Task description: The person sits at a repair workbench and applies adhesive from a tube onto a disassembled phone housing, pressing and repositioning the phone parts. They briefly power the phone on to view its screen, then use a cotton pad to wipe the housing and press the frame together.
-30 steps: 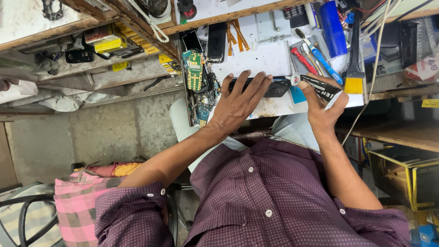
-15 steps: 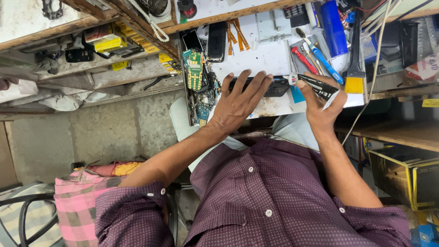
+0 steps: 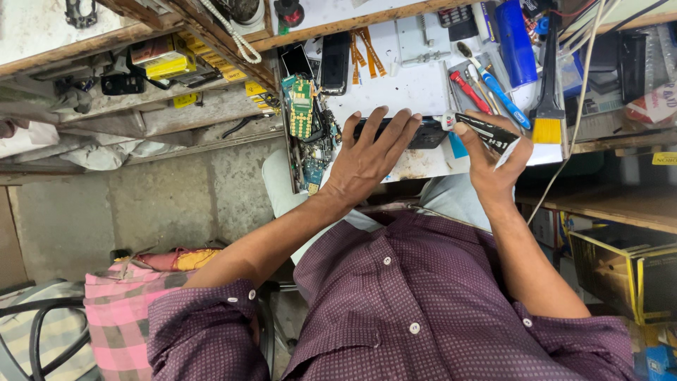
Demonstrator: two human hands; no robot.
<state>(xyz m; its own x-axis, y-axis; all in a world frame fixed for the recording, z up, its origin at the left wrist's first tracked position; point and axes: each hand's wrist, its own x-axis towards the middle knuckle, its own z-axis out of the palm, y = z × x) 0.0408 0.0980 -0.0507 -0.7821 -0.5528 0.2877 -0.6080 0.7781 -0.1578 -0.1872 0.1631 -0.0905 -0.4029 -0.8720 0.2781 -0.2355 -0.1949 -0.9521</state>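
While left hand (image 3: pixel 368 156) lies flat on phone (image 3: pixel 423 134), right hand (image 3: pixel 493 159) apparently grips glue tube (image 3: pixel 485 130).

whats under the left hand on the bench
The left hand lies flat on a black phone, whose right end shows past the fingers. The rest of it is covered. The right hand holds a black tube.

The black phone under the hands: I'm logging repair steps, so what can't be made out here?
Head view:
- Black phone: mostly hidden by the left hand, so its state cannot be told.
- Black tube: its tip is too small to show whether it touches the phone; the right hand covers its rear end.
- Blue box: cut off by the lower right corner.
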